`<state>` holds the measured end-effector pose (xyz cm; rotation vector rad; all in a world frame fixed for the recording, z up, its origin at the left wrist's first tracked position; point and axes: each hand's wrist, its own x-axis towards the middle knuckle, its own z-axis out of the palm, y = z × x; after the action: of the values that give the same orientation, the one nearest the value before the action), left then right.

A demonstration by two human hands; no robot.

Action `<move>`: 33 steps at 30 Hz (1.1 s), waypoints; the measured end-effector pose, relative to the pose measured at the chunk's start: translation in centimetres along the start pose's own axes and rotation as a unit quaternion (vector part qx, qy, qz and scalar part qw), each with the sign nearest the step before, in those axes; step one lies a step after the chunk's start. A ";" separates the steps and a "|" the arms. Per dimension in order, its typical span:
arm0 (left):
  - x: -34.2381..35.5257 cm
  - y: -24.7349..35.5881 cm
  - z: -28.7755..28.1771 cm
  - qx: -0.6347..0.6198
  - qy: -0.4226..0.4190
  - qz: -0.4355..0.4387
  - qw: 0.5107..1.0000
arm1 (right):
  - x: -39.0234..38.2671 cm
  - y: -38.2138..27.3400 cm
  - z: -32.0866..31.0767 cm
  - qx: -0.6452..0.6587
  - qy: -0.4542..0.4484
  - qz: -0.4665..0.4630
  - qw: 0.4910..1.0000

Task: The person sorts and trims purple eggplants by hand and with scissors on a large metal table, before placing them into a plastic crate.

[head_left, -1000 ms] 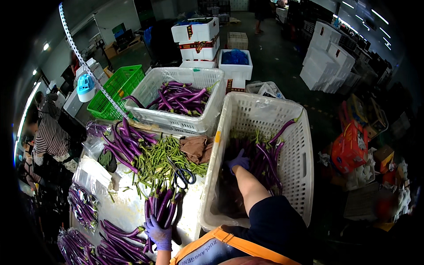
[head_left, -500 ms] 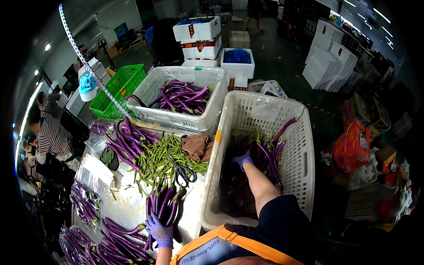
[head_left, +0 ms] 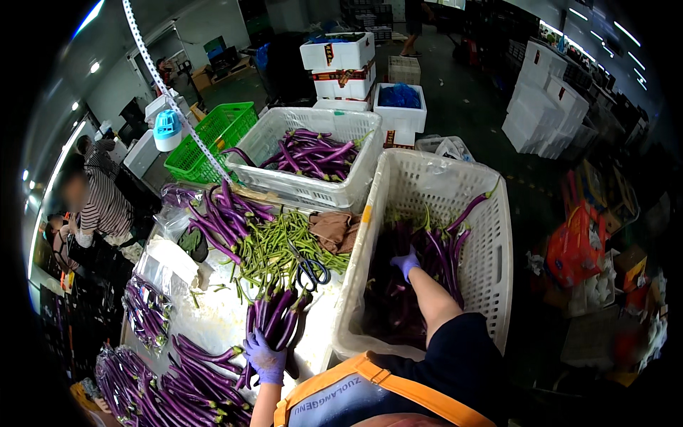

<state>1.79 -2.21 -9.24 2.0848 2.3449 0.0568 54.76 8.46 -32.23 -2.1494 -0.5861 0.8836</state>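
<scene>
On the white table, my left hand (head_left: 265, 357) in a purple glove is wrapped round the lower part of a bunch of long purple eggplants (head_left: 287, 317), whose green stem ends point away from me. My gloved right hand (head_left: 407, 263) reaches deep into the white crate (head_left: 491, 277) on the right, among more eggplants (head_left: 442, 252). Its fingertips are hidden there, so its grip cannot be made out. Just beyond the left-hand bunch lie black-handled scissors (head_left: 313, 272), against a pile of green beans (head_left: 274, 245).
Loose eggplants (head_left: 196, 391) and bagged eggplants (head_left: 147, 313) cover the table's near left. A brown cloth (head_left: 334, 231) lies beside the crate. Behind stand another eggplant-filled crate (head_left: 356, 188), a green crate (head_left: 228, 128) and foam boxes (head_left: 341, 53). A person in stripes (head_left: 107, 199) is at the left.
The whole view has shifted slightly, so things sit further right. My left hand stays on the bunch of eggplants, and my right hand remains down in the crate.
</scene>
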 end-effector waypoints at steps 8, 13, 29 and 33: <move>0.6 -1.3 -1.1 -0.048 0.005 -0.011 0.999 | -6.2 -5.5 -15.3 0.330 -0.199 0.032 0.922; -0.4 -2.7 -0.2 -0.043 0.038 -0.018 0.998 | -17.9 -17.1 -23.3 0.374 -0.208 -0.021 0.904; 1.1 -9.1 -0.9 -0.476 -0.077 0.009 0.876 | -39.1 -29.2 6.6 0.350 -0.557 0.001 0.753; -0.9 -10.1 -6.0 -0.625 0.017 0.077 0.776 | -41.7 -27.4 10.6 0.257 -0.594 0.049 0.760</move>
<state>-8.28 -4.39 -3.52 1.4442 1.3081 1.2445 15.76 4.26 0.41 -0.9075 -0.6776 2.1714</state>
